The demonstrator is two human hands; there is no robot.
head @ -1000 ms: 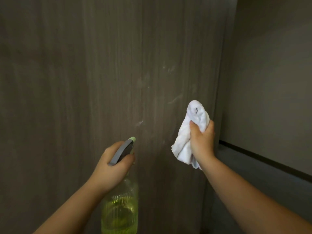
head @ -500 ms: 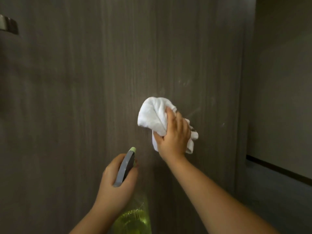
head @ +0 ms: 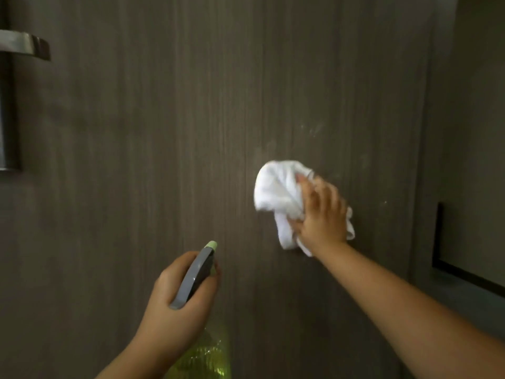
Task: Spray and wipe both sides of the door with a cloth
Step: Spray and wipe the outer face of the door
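A dark wood-grain door (head: 191, 132) fills most of the view, with pale smudges right of centre. My right hand (head: 321, 217) presses a crumpled white cloth (head: 276, 192) flat against the door, fingers spread over it. Lower down, my left hand (head: 180, 299) grips the neck of a spray bottle (head: 195, 277) with a grey trigger head, a green nozzle tip and yellow-green liquid. The nozzle points at the door, a short way off it.
A metal door handle (head: 24, 47) and its plate sit at the upper left edge. Right of the door's edge there is a grey wall (head: 475, 132) with a dark skirting strip (head: 464, 272) low down.
My right hand brought the cloth from beside the door's right edge onto the door face and is rubbing it there. The view shifted, bringing the handle in at left. The bottle stays held low.
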